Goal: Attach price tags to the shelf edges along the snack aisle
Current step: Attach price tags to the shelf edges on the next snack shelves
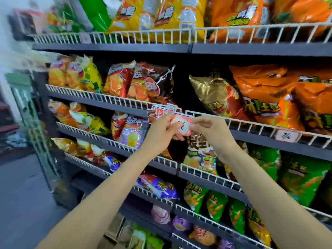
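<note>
Here price tag (181,125) pinched between left hand (162,131), right hand (209,130).

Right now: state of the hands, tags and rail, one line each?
left hand: pinching the red-edged price tags
right hand: pinching the same tags
price tags: held, not yet on the rail
hung tag: on the wire rail
wire rail: upright along the shelf edge

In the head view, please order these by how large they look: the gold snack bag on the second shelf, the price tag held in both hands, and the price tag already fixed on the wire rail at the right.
1. gold snack bag
2. and 3. held price tag and fixed price tag: they look alike, and the fingers cover part of the held one, so I do not rank them.
</note>
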Motion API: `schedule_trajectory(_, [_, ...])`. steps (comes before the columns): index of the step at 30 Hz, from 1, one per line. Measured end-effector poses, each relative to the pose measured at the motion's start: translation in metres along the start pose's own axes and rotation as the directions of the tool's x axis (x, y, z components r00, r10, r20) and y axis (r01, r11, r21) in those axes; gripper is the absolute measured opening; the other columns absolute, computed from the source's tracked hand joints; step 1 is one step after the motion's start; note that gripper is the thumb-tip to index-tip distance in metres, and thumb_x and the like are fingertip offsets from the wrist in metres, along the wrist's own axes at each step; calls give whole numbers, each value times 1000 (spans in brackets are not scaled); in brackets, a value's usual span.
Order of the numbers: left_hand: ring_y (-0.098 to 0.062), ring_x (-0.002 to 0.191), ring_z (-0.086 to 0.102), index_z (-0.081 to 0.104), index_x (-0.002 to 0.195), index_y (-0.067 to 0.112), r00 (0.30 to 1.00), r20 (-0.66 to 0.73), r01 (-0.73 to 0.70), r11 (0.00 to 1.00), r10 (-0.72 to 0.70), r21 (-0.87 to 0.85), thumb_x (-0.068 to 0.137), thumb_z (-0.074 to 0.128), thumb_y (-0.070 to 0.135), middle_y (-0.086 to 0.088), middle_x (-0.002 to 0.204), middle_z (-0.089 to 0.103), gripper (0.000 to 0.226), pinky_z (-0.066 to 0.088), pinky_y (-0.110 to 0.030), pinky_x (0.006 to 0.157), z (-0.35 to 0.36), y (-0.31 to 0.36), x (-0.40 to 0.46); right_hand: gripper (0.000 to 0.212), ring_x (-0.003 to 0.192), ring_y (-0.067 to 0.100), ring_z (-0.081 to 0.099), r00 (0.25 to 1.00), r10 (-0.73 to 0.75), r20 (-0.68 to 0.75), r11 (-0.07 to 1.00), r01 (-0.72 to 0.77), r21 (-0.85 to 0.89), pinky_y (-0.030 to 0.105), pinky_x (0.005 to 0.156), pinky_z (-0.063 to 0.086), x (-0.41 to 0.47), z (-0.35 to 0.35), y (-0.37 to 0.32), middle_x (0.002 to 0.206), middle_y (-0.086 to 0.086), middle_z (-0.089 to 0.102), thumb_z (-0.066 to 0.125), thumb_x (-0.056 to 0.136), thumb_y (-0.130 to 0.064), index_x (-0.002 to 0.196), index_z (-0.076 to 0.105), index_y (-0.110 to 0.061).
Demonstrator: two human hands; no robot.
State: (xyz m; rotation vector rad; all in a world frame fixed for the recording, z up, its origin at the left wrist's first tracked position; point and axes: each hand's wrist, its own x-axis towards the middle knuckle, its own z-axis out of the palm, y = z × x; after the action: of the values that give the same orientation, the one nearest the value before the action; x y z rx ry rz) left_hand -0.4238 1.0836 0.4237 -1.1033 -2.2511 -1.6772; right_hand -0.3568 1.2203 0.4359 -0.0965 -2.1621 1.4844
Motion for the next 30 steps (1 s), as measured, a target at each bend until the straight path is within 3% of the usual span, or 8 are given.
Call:
schedule_trajectory(4, [-3,55,65,48,91,-1,999,37,7,997,-9,71,98,44,15,-6,74,54,19,56,-41,70,-87,-46,15,4,50,-1,54,998,29,-64,997,-24,78,13,46,39,31,93,-15,64,0,61,68,82,-5,80,65,-8])
schedule_trajectory(8, [-6,58,66,53,107,-4,999,19,34,998,-35,56,98,43,11,-11,83,63,20,55,-29,63,-156,-85,31,6,48,3,50,996,46,-82,994,-38,98,12,45,37,63,170,-30,62,3,60,71,79,-5,75,66,-6])
schedule_trajectory(13, [-1,51,64,47,79,12,998,-61,7,997,-2,79,97,45,9,1,63,56,19,49,-14,49,-217,-128,51,8,43,3,47,997,19,-80,995,-11,96,13,41,35,101,237,-39,56,2,59,72,79,-9,78,67,-3])
schedule_trajectory(16, [-6,51,65,51,90,-6,993,-116,12,985,8,170,98,44,11,2,60,48,20,38,-7,44,-243,-153,68,14,39,1,47,998,-6,-66,993,14,121,10,40,34,127,265,-39,49,-4,56,69,82,-10,70,63,-7])
schedule_trajectory(18, [-14,59,68,47,104,-13,987,-156,47,984,-20,171,99,43,14,-4,68,53,28,52,-21,55,-259,-174,82,20,39,-1,48,996,-23,-91,994,33,105,10,39,34,146,280,-35,52,-2,55,67,84,-10,66,59,-13])
schedule_trajectory(21, [-3,58,68,53,100,-1,978,-196,90,991,-69,101,99,43,14,-18,86,63,19,58,-40,67,-281,-204,100,20,40,0,52,996,-28,-90,995,36,97,14,37,36,174,300,-29,58,3,56,64,87,-8,70,55,-13])
schedule_trajectory(26, [-7,61,67,48,100,13,980,-127,160,987,-154,34,99,42,12,0,78,60,7,53,-15,56,-312,-246,126,5,53,10,62,997,-16,-81,1000,15,-17,15,40,43,209,333,-21,76,13,65,59,91,-7,90,54,-6])
schedule_trajectory(30, [-1,51,64,55,108,1,983,-30,183,982,-182,38,99,42,11,-4,78,64,18,47,-11,49,-333,-280,153,19,49,10,60,988,-71,-138,979,42,-200,19,42,50,234,357,-15,76,4,64,54,93,-6,110,58,-14])
